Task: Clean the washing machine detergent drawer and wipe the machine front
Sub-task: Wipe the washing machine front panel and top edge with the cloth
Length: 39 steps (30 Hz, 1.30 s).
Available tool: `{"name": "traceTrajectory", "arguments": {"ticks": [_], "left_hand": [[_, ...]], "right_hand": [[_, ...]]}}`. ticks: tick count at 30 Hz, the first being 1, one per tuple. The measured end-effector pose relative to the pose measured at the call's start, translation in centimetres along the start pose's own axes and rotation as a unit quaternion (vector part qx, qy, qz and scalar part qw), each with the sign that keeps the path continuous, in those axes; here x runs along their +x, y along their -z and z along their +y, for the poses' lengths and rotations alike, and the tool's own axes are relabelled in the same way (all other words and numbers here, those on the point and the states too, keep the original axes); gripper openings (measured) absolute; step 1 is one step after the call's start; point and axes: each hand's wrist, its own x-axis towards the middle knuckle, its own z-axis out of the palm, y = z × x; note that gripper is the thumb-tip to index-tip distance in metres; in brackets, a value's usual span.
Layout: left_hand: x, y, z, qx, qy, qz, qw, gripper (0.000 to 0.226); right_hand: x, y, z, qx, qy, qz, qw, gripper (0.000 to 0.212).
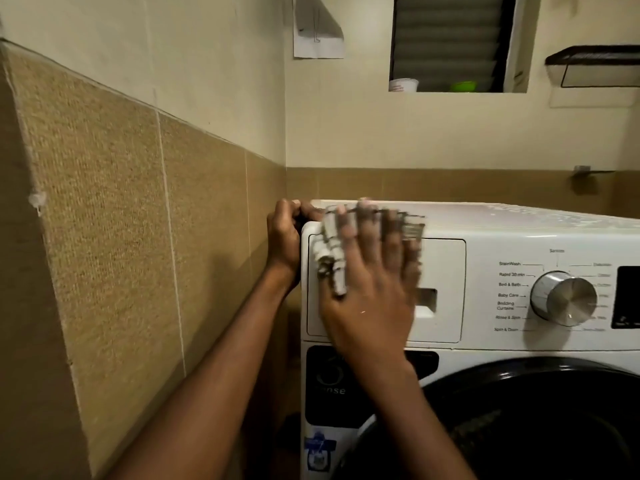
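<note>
Your right hand (370, 299) holds its fingers (391, 237) straight and spread, pressing a grey cloth (330, 258) flat against the closed detergent drawer (446, 271), which sits at the upper left of the washing machine (519, 233) front. Motion blur obscures the fingertips. Your forearm rises from below. Your left hand (282, 237) curls its fingers round the machine's top left corner. Legible beside the dial (562, 297): StainWash, Bed & Bath, Baby Care, Bedding Curtains, Rinse & Spin, Spin & Drain. The black label (325, 386) under the drawer shows "nse".
</note>
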Motion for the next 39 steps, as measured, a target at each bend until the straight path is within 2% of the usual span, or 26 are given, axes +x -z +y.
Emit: {"name": "traceTrajectory", "arguments": {"ticks": [2, 4, 6, 9, 11, 12, 14, 16, 18, 20, 23, 25, 27, 29, 31, 32, 33, 36, 37, 39], "left_hand": [[0.0, 0.1, 0.0, -0.013, 0.011, -0.01, 1.0, 0.051], [0.2, 0.2, -0.1, 0.009, -0.002, -0.009, 1.0, 0.057], [0.1, 0.2, -0.2, 0.024, -0.016, -0.001, 1.0, 0.058], [0.1, 0.3, -0.2, 0.035, -0.024, 0.012, 0.999, 0.046], [0.1, 0.3, -0.3, 0.036, -0.025, 0.008, 0.999, 0.045], [0.1, 0.2, -0.3, 0.032, -0.024, 0.004, 0.999, 0.046], [0.2, 0.2, -0.3, 0.006, -0.014, 0.0, 1.0, 0.049], [0.2, 0.3, -0.4, -0.002, -0.01, -0.004, 1.0, 0.045], [0.3, 0.4, -0.5, 0.008, -0.019, -0.006, 1.0, 0.045], [0.3, 0.5, -0.5, 0.015, -0.021, -0.007, 1.0, 0.046], [0.2, 0.4, -0.5, 0.021, -0.029, -0.004, 0.999, 0.046], [0.1, 0.4, -0.5, 0.021, -0.029, -0.004, 0.999, 0.045], [0.2, 0.4, -0.7, 0.017, -0.028, -0.005, 0.999, 0.045], [0.4, 0.4, -0.6, 0.007, -0.027, -0.007, 1.0, 0.047], [0.4, 0.4, -0.7, 0.004, -0.028, -0.007, 1.0, 0.049], [0.3, 0.3, -0.7, 0.004, -0.03, -0.007, 1.0, 0.05], [0.2, 0.4, -0.6, 0.006, -0.031, -0.008, 0.999, 0.049], [0.1, 0.4, -0.5, 0.015, -0.032, -0.009, 0.999, 0.048], [0.1, 0.3, -0.5, 0.018, -0.029, -0.009, 0.999, 0.049], [0.3, 0.3, -0.4, 0.023, -0.015, -0.016, 1.0, 0.055]], "right_hand": [[-2.0, -0.8, 0.2, -0.035, 0.099, -0.03, 0.994, 0.069], [-3.1, -0.4, 3.0, -0.074, 0.117, -0.033, 0.99, 0.071], [-3.2, 0.9, 6.4, -0.1, 0.05, -0.018, 0.994, 0.069], [-1.1, 2.6, 8.3, -0.02, -0.131, 0.013, 0.991, 0.067], [0.2, 2.0, 5.6, 0.005, -0.155, 0.035, 0.987, 0.068], [0.4, 1.4, 3.7, 0.005, -0.122, 0.034, 0.992, 0.069], [-0.7, -0.3, 0.7, -0.014, -0.001, 0.005, 1.0, 0.069], [-2.9, -1.0, 0.6, -0.044, 0.102, -0.025, 0.994, 0.07], [-4.4, -0.4, 3.1, -0.067, 0.117, -0.035, 0.99, 0.069], [-4.6, 1.3, 6.1, -0.085, 0.049, -0.026, 0.995, 0.069], [-1.8, 3.3, 9.2, -0.058, -0.135, -0.003, 0.989, 0.077], [0.0, 2.8, 8.2, -0.038, -0.179, 0.042, 0.982, 0.075], [0.1, 1.3, 5.5, -0.021, -0.126, 0.047, 0.991, 0.074], [-1.7, -0.2, 3.3, -0.023, 0.003, 0.005, 1.0, 0.073], [-4.0, -0.7, 4.0, -0.055, 0.111, -0.018, 0.992, 0.071], [-4.5, -0.5, 5.2, -0.064, 0.122, -0.013, 0.99, 0.07], [-4.7, -0.1, 6.5, -0.06, 0.091, 0.0, 0.994, 0.069], [-2.5, 1.5, 8.1, 0.013, -0.131, 0.048, 0.99, 0.071], [-1.3, 1.6, 7.5, 0.025, -0.165, 0.065, 0.984, 0.069], [0.5, 1.4, 4.8, 0.015, -0.126, 0.077, 0.989, 0.067]]}}
